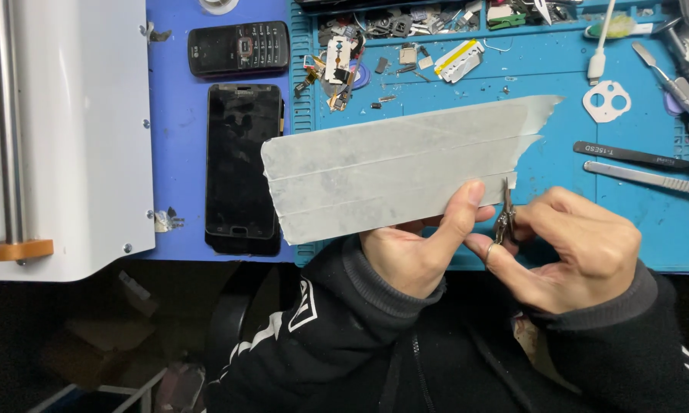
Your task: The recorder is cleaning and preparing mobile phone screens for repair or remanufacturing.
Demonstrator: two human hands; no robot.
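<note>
My left hand point(421, 248) holds a flat rectangular piece point(390, 172) wrapped in strips of pale grey tape, pinching its lower edge with the thumb on top. The piece tilts up toward the right, with ragged tape ends at its right side. My right hand point(573, 248) grips small metal scissors point(505, 218), whose blades point up at the tape's lower right edge, beside my left thumb. Both hands hover over the near edge of a blue work mat point(627, 222).
A black smartphone point(241, 168) lies face up left of the taped piece, with a small keypad phone point(239, 48) above it. Tweezers point(635, 157) and a metal blade tool point(646, 178) lie at right. Small parts fill the mat's top tray point(405, 23). A white machine point(61, 138) stands at far left.
</note>
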